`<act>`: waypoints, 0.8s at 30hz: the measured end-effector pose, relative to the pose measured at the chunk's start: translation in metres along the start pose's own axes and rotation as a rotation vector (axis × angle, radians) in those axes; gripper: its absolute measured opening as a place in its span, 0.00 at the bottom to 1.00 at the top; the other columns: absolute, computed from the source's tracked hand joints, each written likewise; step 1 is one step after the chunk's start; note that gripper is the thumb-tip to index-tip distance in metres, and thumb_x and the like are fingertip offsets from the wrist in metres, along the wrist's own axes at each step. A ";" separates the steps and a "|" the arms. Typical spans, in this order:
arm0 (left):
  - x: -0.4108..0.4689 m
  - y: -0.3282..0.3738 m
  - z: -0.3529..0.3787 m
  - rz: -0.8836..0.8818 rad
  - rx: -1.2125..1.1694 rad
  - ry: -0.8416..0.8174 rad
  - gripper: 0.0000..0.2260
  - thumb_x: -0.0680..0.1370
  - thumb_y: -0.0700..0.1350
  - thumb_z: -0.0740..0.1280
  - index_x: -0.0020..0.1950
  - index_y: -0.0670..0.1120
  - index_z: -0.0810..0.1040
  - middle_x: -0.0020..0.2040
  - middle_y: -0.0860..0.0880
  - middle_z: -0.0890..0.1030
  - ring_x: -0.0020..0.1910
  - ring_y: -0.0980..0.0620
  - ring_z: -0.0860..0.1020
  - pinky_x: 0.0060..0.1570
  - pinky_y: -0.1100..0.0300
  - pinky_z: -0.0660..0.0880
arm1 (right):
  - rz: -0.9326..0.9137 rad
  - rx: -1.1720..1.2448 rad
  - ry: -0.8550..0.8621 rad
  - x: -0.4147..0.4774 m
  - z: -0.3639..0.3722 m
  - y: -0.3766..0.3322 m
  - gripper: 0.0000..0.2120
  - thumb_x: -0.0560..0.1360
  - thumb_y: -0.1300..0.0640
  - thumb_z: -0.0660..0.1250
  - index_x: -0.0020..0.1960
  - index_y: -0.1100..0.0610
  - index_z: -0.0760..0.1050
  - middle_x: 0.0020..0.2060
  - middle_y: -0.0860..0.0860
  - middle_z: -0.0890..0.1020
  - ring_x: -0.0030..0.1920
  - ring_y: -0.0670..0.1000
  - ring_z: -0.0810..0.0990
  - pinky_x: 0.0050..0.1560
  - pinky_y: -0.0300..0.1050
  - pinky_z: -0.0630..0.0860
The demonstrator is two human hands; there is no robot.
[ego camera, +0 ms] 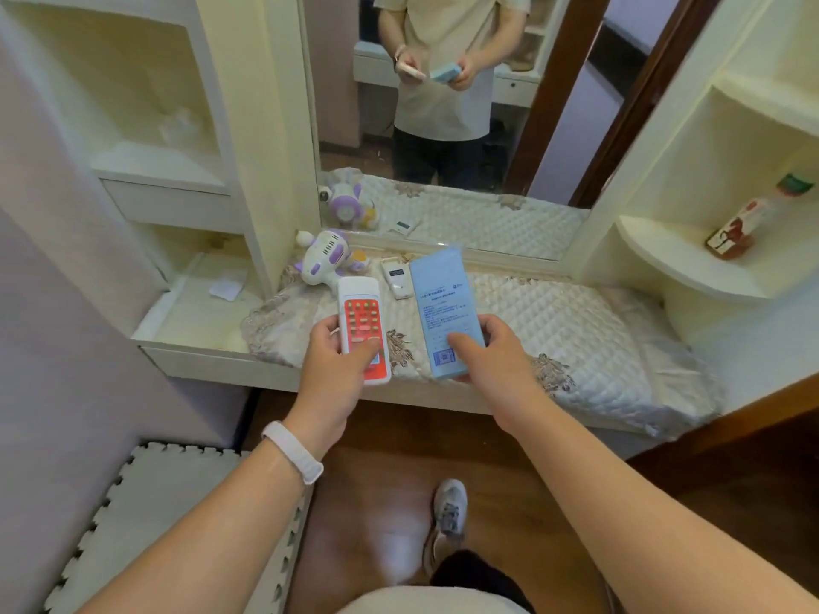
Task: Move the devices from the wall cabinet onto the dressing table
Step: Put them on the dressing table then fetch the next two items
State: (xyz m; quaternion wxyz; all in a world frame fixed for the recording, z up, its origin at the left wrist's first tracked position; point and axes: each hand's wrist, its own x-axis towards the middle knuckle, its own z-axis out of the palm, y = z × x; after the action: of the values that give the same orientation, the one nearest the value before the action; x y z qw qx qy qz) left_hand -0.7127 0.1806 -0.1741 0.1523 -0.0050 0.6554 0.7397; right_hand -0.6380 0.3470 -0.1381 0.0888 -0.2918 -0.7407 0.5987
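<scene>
My left hand [341,370] grips the near end of a white remote with a red button panel [361,323]. A flat light-blue box with printed text [445,310] is held at its lower end by my right hand [487,352]. I hold both over the dressing table, which is covered by a quilted white cloth [554,321]. On that cloth, near the mirror, lie a small white device [398,277] and a white and purple toy-like gadget [325,261].
A mirror [447,117] stands behind the table and shows a person holding both items. Cream shelves [159,170] flank the left, curved shelves with a red-labelled bottle [749,223] the right. A foam mat [177,502] and my shoe [447,520] are on the wooden floor.
</scene>
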 end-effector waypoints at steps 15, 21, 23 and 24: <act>0.152 -0.016 0.129 -0.105 0.165 0.076 0.18 0.77 0.38 0.69 0.65 0.46 0.68 0.54 0.47 0.82 0.48 0.51 0.83 0.40 0.60 0.79 | 0.156 0.075 -0.123 0.206 -0.056 0.046 0.08 0.78 0.60 0.65 0.56 0.57 0.72 0.52 0.50 0.81 0.46 0.49 0.84 0.34 0.37 0.79; 0.200 -0.032 0.174 -0.168 0.180 0.130 0.17 0.77 0.36 0.68 0.62 0.49 0.68 0.51 0.48 0.81 0.46 0.52 0.81 0.39 0.61 0.77 | 0.183 0.000 -0.194 0.280 -0.084 0.068 0.09 0.77 0.60 0.66 0.56 0.56 0.71 0.51 0.51 0.80 0.46 0.50 0.83 0.36 0.40 0.81; 0.211 -0.038 0.181 -0.209 0.180 0.154 0.17 0.77 0.35 0.68 0.61 0.50 0.68 0.50 0.50 0.81 0.46 0.51 0.81 0.42 0.58 0.75 | 0.205 -0.035 -0.208 0.298 -0.088 0.075 0.09 0.77 0.59 0.67 0.55 0.55 0.71 0.50 0.50 0.80 0.47 0.51 0.83 0.44 0.47 0.82; 0.216 -0.040 0.183 -0.228 0.180 0.167 0.17 0.76 0.35 0.68 0.60 0.50 0.69 0.49 0.50 0.82 0.46 0.51 0.81 0.42 0.58 0.75 | 0.219 -0.043 -0.213 0.306 -0.089 0.079 0.09 0.77 0.59 0.67 0.55 0.55 0.70 0.51 0.50 0.80 0.48 0.51 0.83 0.46 0.48 0.82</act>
State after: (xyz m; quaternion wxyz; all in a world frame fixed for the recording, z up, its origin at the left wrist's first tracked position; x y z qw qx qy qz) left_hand -0.8747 0.4099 -0.2313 0.1801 -0.1270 0.7245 0.6531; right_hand -0.8187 0.5949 -0.2547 -0.0622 -0.3076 -0.7222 0.6164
